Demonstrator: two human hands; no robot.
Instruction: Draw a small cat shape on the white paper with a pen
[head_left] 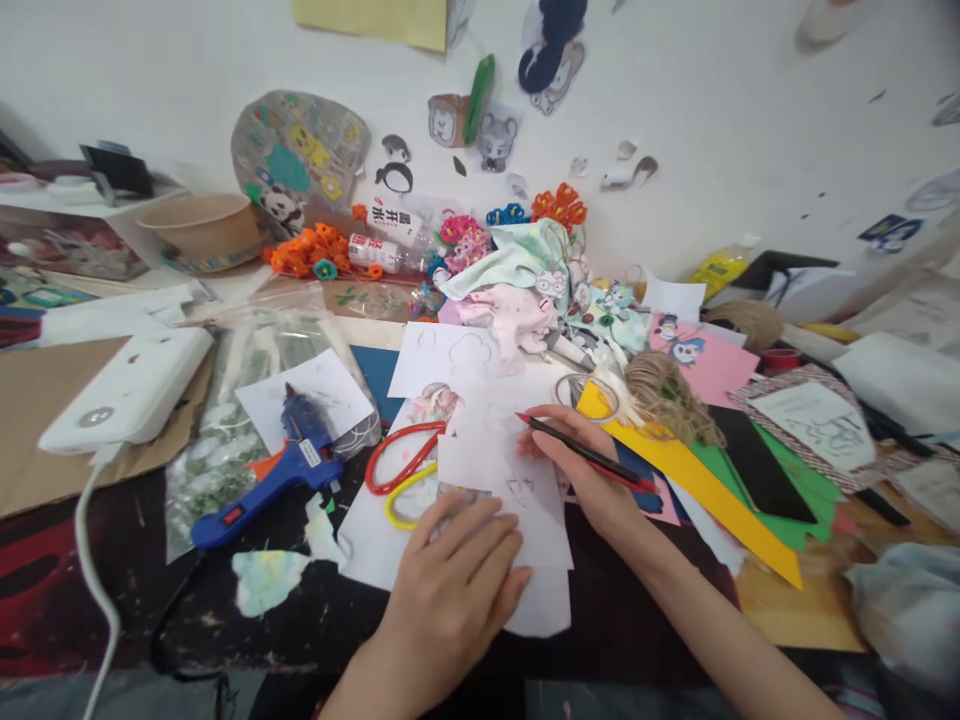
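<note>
My right hand (pixel 581 455) grips a slim black pen (pixel 574 445) with red at both ends, over the white paper (pixel 487 415). Faint drawn lines, including a small face-like sketch, show on that sheet. My left hand (pixel 457 565) lies flat across the lower part of the paper, its fingers stretched out. Just beyond those fingers are a red loop handle (pixel 379 475) and a yellow loop handle (pixel 390 510), which look like scissors handles; their blades are hidden. More white sheets (pixel 420 350) lie beneath and behind.
Left of the papers lies a blue glue gun (pixel 259 500), near a white power strip (pixel 139 385). To the right are a yellow strip (pixel 697 500), a twine bundle (pixel 664 390) and a black phone (pixel 757 465). Fabric scraps (pixel 517 310) are heaped by the wall.
</note>
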